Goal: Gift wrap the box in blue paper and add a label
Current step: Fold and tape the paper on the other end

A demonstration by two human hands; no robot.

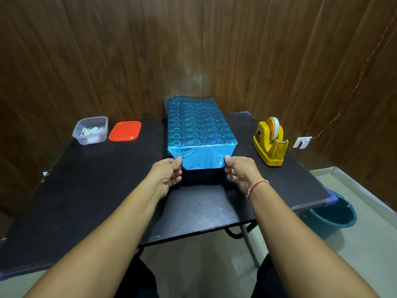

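Box (198,123) wrapped in blue paper: left hand (166,174) and right hand (240,172) pinch its near flap's corners; uneven pulling could tear or crease the foil

Glossy foil-like blue paper (197,125), matt black table (96,190), plastic tape dispenser (269,145), wood-grain wall (107,50)

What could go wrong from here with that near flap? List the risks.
1. Each hand, left and right, has only a fingertip grip on a lower corner of the blue paper flap; the shiny foil might slip free or tear.
2. The tape dispenser stands off to the right, so reaching it likely means releasing one corner, and the fold may spring open.
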